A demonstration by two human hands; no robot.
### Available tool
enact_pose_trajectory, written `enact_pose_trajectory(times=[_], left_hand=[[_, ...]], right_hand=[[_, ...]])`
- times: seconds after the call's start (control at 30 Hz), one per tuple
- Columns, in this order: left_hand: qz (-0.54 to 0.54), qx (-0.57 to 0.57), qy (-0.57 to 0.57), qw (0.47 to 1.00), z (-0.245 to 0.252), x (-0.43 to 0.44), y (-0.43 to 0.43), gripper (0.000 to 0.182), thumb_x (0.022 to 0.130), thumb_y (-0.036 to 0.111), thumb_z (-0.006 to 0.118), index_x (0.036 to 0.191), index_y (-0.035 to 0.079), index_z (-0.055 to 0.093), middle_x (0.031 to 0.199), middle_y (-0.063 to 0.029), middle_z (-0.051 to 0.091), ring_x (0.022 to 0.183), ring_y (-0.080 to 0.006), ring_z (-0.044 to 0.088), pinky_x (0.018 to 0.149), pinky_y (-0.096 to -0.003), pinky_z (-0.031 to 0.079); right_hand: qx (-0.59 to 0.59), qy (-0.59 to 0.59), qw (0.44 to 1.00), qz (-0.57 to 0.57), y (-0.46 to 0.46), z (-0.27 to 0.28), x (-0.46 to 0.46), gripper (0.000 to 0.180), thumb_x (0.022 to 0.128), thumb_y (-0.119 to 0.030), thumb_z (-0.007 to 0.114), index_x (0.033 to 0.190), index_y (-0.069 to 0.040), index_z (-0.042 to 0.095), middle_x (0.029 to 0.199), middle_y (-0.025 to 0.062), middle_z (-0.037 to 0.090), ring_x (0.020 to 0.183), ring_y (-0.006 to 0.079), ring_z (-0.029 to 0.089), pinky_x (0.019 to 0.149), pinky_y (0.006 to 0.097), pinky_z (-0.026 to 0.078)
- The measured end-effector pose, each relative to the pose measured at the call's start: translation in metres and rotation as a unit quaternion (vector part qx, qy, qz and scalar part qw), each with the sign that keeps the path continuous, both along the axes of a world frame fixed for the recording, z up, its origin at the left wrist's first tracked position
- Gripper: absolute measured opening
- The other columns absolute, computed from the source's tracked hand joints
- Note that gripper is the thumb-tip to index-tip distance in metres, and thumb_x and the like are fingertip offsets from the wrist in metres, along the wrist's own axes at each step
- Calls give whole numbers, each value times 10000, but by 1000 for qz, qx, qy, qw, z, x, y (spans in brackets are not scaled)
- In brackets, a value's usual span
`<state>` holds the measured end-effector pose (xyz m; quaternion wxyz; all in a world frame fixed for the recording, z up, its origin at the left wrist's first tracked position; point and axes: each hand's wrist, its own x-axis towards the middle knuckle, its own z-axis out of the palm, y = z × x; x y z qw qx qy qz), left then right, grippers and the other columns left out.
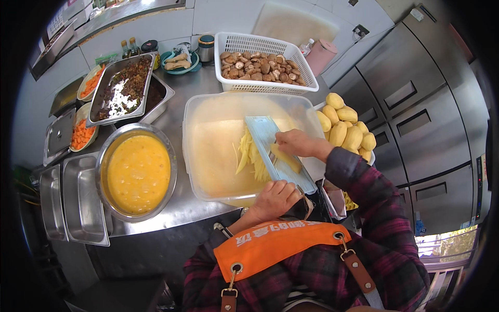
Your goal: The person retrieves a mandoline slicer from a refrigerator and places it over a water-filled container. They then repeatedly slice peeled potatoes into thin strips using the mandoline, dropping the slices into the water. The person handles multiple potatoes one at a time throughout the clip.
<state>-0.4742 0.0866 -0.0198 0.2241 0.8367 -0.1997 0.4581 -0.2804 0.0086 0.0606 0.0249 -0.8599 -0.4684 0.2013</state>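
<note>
A light-blue handheld mandoline slicer [262,130] lies slantwise across a translucent plastic tub [212,163], its lower end over the tub's near right rim. My right hand [298,143] grips a peeled potato [287,160] against the slicer's face. At the slicer's lower end, my left hand [276,198] is curled around its left edge, by the tub's rim; the fingers' undersides are hidden. Beneath and left of the slicer, pale yellow potato shreds [249,152] lie in a pile on the tub's floor.
Peeled potatoes [345,124] are heaped right of the tub. Behind it stands a white plastic basket [269,87] of mushrooms. To the left are a steel bowl [171,167] of yellow liquid, steel pans [84,195], a tray [146,84] of chopped dark food and orange pieces [82,134] in a bowl.
</note>
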Motion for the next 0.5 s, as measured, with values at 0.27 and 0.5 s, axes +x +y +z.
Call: enact_pose_trajectory(times=[0.27,0.5], left_hand=[[6,6,11,1000,1,-2,0,198,825,265,657,952,145,564,941,-6,571,847,-172,551,688,-319,407],[8,-1,3,1000,0,-2,-2,277,805,302,723,951,133,559,921,-8,568,850,-177,570,703,-319,427]], right_hand=[[-24,-31,981,191,-16,19,-7,112,838,-70,543,927,-4,564,829,193,621,814,407,647,718,461,518],[-59,-19,960,273,-7,22,2,104,848,-87,537,887,9,524,862,179,588,821,376,626,699,448,519]])
